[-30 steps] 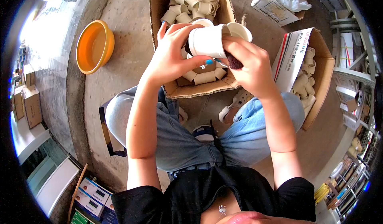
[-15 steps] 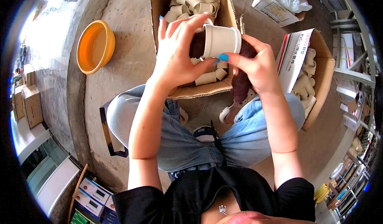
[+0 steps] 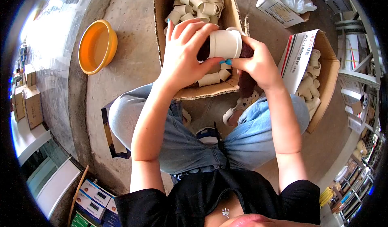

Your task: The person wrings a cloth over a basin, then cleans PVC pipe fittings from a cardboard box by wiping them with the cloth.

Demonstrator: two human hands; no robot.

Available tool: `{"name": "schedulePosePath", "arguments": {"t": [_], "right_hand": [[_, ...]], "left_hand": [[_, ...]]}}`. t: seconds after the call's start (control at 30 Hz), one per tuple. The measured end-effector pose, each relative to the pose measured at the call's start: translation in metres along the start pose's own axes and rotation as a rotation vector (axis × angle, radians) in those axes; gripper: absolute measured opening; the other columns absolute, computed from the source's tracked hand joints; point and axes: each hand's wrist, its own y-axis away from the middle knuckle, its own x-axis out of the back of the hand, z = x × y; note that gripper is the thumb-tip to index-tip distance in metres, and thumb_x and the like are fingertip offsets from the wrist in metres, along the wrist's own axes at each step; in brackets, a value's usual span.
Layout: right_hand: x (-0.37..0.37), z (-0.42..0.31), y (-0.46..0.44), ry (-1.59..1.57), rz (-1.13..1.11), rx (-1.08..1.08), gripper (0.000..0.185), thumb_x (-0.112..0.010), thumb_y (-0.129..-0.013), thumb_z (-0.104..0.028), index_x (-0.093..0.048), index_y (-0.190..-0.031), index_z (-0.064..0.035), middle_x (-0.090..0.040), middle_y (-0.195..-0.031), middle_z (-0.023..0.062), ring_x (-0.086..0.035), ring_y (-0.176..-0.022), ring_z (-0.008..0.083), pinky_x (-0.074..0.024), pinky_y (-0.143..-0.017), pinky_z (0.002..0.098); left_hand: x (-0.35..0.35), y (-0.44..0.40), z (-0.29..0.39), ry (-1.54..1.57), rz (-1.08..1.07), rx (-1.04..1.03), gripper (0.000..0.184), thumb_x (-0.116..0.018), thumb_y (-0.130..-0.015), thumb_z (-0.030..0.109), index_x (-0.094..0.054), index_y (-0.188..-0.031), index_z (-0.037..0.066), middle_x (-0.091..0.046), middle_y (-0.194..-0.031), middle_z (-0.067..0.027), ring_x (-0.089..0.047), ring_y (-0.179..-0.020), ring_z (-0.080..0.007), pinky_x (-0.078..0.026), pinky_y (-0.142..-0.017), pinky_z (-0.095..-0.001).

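Note:
Over a cardboard box (image 3: 210, 92) I hold a white PVC pipe fitting (image 3: 225, 44) on its side between both hands. My left hand (image 3: 184, 51) is curled around its left end, with the thumb along the underside. My right hand (image 3: 258, 61) grips the right end, its thumb meeting the left thumb below the fitting. A dark maroon cloth (image 3: 247, 84) shows at both ends of the fitting and hangs down under my right hand; whether it runs all the way through is hidden. Several similar cream fittings (image 3: 198, 2) lie loose in the box below.
To the right stands another open carton (image 3: 329, 81) of fittings with a printed flap. An orange basin (image 3: 82, 51) sits on the concrete floor at left. A white box (image 3: 279, 12) with a plastic bag is at the upper right. Shelving lines the right edge.
The fitting has turned and shifted slightly in my hands, and its right rim is now more covered by my right fingers. The hanging cloth has drawn up a little.

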Motion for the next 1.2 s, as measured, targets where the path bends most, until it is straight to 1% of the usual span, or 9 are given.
{"name": "schedulePosePath", "arguments": {"t": [0.03, 0.17, 0.27, 0.4, 0.47, 0.6, 0.9, 1.03, 1.2], "right_hand": [[0.0, 0.002, 0.0, -0.107, -0.024, -0.033, 0.032, -0.064, -0.067, -0.003, -0.056, -0.097, 0.0023, -0.057, -0.067, 0.0037, -0.05, -0.051, 0.007, -0.0398, -0.05, 0.0206], [0.007, 0.011, -0.002, -0.358, -0.034, -0.132, 0.033, -0.069, -0.065, -0.01, -0.061, -0.096, -0.0018, -0.061, -0.071, 0.0029, -0.05, -0.052, 0.0067, -0.0391, -0.046, 0.0196], [0.004, 0.006, 0.0, -0.337, 0.008, 0.0, 0.029, -0.07, -0.067, -0.008, -0.061, -0.094, -0.0002, -0.061, -0.072, 0.0028, -0.053, -0.056, 0.0072, -0.042, -0.051, 0.0206], [-0.007, 0.0, 0.006, 0.026, 0.133, 0.31, 0.029, -0.07, -0.066, -0.003, -0.061, -0.094, -0.0003, -0.063, -0.077, 0.0079, -0.06, -0.068, 0.0141, -0.0468, -0.063, 0.0255], [-0.011, 0.003, 0.007, 0.298, 0.241, 0.593, 0.03, -0.069, -0.065, 0.0, -0.06, -0.094, -0.0008, -0.064, -0.081, 0.0108, -0.062, -0.075, 0.0179, -0.0478, -0.069, 0.028], [-0.01, 0.007, 0.003, 0.309, 0.271, 0.663, 0.032, -0.069, -0.064, -0.001, -0.06, -0.095, -0.0006, -0.064, -0.084, 0.0126, -0.062, -0.078, 0.0188, -0.0478, -0.071, 0.0288], [0.011, -0.001, 0.006, -0.223, -0.042, -0.14, 0.03, -0.067, -0.067, -0.004, -0.058, -0.096, 0.0029, -0.058, -0.069, 0.0003, -0.049, -0.052, 0.0047, -0.0382, -0.047, 0.0187], [0.008, 0.003, 0.005, -0.265, 0.006, 0.004, 0.03, -0.069, -0.069, -0.009, -0.061, -0.095, 0.0014, -0.061, -0.069, 0.0024, -0.053, -0.054, 0.0066, -0.0422, -0.049, 0.0212], [-0.007, -0.001, 0.009, 0.194, 0.158, 0.518, 0.028, -0.069, -0.068, -0.007, -0.061, -0.094, -0.0013, -0.063, -0.076, 0.0077, -0.06, -0.066, 0.0156, -0.0474, -0.062, 0.0278]], "left_hand": [[-0.002, 0.001, -0.001, -0.084, 0.009, -0.078, 0.059, -0.075, -0.055, 0.024, -0.056, -0.109, 0.011, -0.055, -0.109, -0.0055, -0.046, -0.107, -0.0283, -0.03, -0.096, -0.0459], [-0.008, 0.006, -0.006, -0.351, 0.133, -0.304, 0.063, -0.075, -0.052, 0.02, -0.056, -0.112, 0.019, -0.053, -0.115, -0.0033, -0.043, -0.112, -0.0271, -0.019, -0.1, -0.0553], [0.002, -0.001, -0.001, -0.075, 0.112, -0.124, 0.072, -0.076, -0.049, 0.02, -0.052, -0.116, 0.026, -0.051, -0.114, -0.0003, -0.042, -0.113, -0.0247, -0.018, -0.099, -0.0568], [0.013, -0.001, -0.011, 0.581, -0.017, 0.126, 0.07, -0.074, -0.059, 0.034, -0.049, -0.118, 0.005, -0.054, -0.11, -0.0095, -0.045, -0.107, -0.0294, -0.028, -0.097, -0.0398], [0.013, -0.002, -0.017, 0.417, -0.085, 0.047, 0.068, -0.073, -0.061, 0.038, -0.051, -0.116, 0.004, -0.057, -0.105, -0.011, -0.048, -0.101, -0.0299, -0.032, -0.093, -0.0388], [0.009, -0.001, -0.006, 0.38, -0.084, 0.121, 0.064, -0.074, -0.059, 0.032, -0.052, -0.113, 0.005, -0.058, -0.102, -0.0116, -0.048, -0.101, -0.0292, -0.032, -0.092, -0.0395], [-0.008, 0.005, -0.003, -0.325, 0.072, -0.231, 0.065, -0.073, -0.05, 0.018, -0.053, -0.113, 0.018, -0.056, -0.109, 0.0, -0.047, -0.105, -0.0246, -0.017, -0.101, -0.052], [-0.002, -0.001, 0.0, -0.034, 0.04, -0.064, 0.076, -0.078, -0.048, 0.018, -0.05, -0.119, 0.022, -0.054, -0.107, 0.0016, -0.045, -0.108, -0.0251, -0.016, -0.099, -0.0608], [0.008, 0.0, -0.014, 0.509, -0.084, 0.093, 0.066, -0.073, -0.06, 0.04, -0.054, -0.113, 0.005, -0.056, -0.103, -0.0122, -0.047, -0.1, -0.0272, -0.034, -0.092, -0.0375]]}}
